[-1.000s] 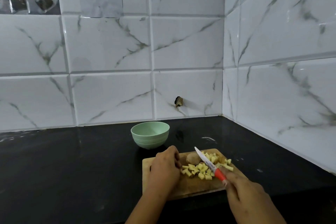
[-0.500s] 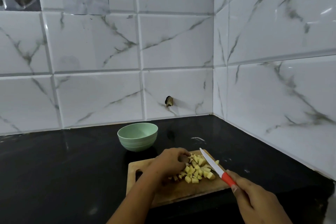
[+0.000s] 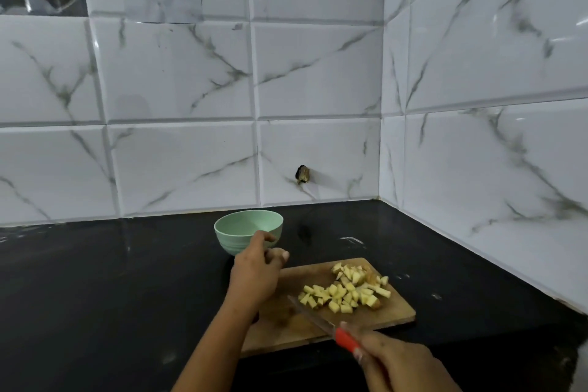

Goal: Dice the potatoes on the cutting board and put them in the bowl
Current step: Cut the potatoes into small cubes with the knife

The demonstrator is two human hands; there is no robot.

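Nearest, lower right: right hand (image 3: pixel 410 366), fingers wrapped tight round the red handle of a slim steel-bladed knife (image 3: pixel 323 324). Blade low over the near left part of the board, tip pointing up-left, just short of the potato heap. Contact with the wood not determinable.

Next out: rectangular light-brown wooden cutting board (image 3: pixel 397 309), flat on the glossy black table (image 3: pixel 95 280), slightly skewed. Heaped on its right half: pale yellow diced potato cubes (image 3: pixel 345 293), some with brown skin on one face, all on the board.

Left of the heap: left hand (image 3: pixel 257 275), at the board's far left corner, between heap and bowl. Knuckles up, fingers curled inward, one finger reaching toward the bowl's near wall. Inside of the curl hidden; cannot tell whether anything is held.

Beyond: round mint-green bowl (image 3: pixel 229 227), upright on the table, just behind the board's far left corner.

Farthest: white, grey-veined marble-look wall tiles (image 3: pixel 178 73), meeting in a corner at right. Small dark stub (image 3: pixel 303 174) protruding low on the back wall.
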